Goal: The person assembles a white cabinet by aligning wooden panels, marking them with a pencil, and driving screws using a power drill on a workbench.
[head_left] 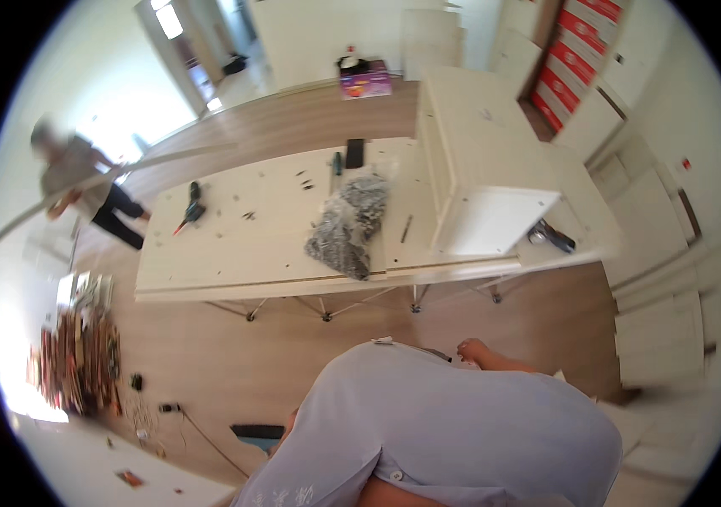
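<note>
My right hand [472,348] is beside the front of my light grey shirt [462,414], away from the table. Its fingers look curled, and anything inside them is too small to make out. Only a sliver of my left hand [289,420] shows past the shirt's left side, its fingers hidden. Beside it is a dark and blue flat object [259,433] whose kind I cannot tell. Ahead stands a long white worktable [267,245] bearing a clear plastic bag of small dark hardware [350,224] and a white cabinet carcass [495,144].
On the table lie a cordless drill [193,205], a black phone [355,153] and a dark handled tool [553,236]. A co-worker [81,182] carries a long strip [115,175] at the left. White panels [656,338] line the right; stacked wooden strips [77,359] and a cable [208,439] lie left.
</note>
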Tool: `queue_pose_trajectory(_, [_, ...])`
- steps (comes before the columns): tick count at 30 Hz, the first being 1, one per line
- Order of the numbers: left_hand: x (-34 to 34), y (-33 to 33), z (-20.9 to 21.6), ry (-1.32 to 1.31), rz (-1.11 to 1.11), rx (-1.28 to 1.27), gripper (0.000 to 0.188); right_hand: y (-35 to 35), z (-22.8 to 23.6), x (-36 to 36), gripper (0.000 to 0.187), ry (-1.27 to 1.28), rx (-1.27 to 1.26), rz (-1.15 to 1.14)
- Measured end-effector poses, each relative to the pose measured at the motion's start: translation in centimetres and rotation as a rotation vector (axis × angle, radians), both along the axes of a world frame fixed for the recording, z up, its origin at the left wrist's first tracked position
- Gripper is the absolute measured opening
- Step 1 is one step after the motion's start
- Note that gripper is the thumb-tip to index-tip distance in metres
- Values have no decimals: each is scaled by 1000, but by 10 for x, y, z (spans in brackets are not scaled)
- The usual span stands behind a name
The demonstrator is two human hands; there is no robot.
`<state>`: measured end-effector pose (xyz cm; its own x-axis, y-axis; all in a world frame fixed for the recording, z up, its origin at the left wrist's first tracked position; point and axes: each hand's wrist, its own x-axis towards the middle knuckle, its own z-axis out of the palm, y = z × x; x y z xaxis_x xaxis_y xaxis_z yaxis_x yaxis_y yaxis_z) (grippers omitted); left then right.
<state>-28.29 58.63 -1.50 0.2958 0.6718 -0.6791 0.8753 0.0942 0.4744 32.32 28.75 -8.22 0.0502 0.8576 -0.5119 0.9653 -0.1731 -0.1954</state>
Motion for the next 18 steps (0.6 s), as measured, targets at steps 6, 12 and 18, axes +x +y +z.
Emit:
queue_pose_trajectory(6, [17,65,-23,-70,-214,12,36,-40,33,-61,24,-6,51,-222])
queue_pose_trajectory(12, [87,74,-25,-229,-163,-46,34,-80,103,-78,34,325,84,-1038])
queue_pose_trajectory(18, [246,73,37,-454,20,-186,33,-117,75,-51,25,562,260,-1473])
